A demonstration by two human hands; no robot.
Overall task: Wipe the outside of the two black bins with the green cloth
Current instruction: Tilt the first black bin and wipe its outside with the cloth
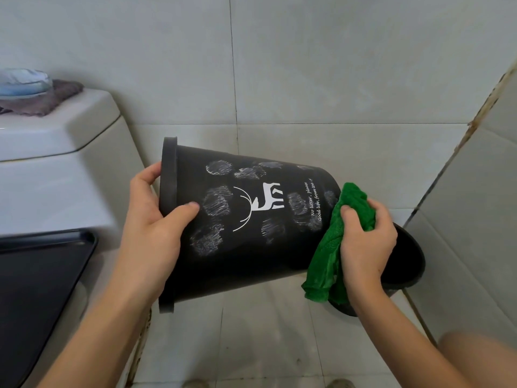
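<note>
Left hand (156, 219) grips tipped black plastic deer-print bin (246, 219) by rim, exposing side; right hand (366, 242) clutches bunched green cloth (333, 247) against its base end, second black bin (411, 264) waiting behind

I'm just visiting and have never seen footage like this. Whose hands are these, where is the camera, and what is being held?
There is no robot here: a person wears a camera on the head, looking down at their own hands. The left hand grips the rim of a black bin tipped on its side, with a white deer printed on it. The right hand holds a green cloth against the bin's base end. A second black bin stands behind it on the tiled floor. To the left is a toilet.
</note>
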